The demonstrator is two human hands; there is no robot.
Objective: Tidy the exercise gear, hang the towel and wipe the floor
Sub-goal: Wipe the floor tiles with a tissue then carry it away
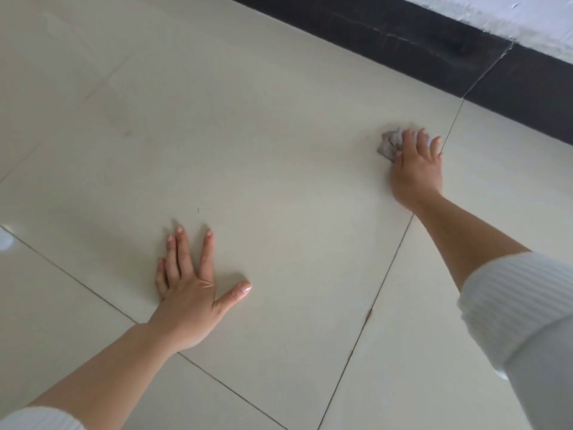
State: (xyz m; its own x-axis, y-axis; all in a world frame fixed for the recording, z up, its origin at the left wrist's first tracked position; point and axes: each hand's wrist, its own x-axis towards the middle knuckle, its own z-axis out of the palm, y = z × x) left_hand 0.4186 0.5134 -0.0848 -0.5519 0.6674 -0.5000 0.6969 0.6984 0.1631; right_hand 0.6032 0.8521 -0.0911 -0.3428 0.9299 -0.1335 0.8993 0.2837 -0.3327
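A small crumpled grey cloth (389,145) lies on the pale tiled floor (279,169) at the upper right. My right hand (417,167) presses down on it with straight, spread fingers, covering most of it. My left hand (186,293) rests flat on the floor at the lower left, fingers spread and thumb out, holding nothing. Both arms reach forward, with white ribbed sleeves pushed up. No exercise gear or towel is in view.
A dark skirting board (434,48) runs diagonally along the top right under a white wall (511,13). Thin grout lines cross the large beige tiles. A bright light reflection (5,238) sits at the left edge.
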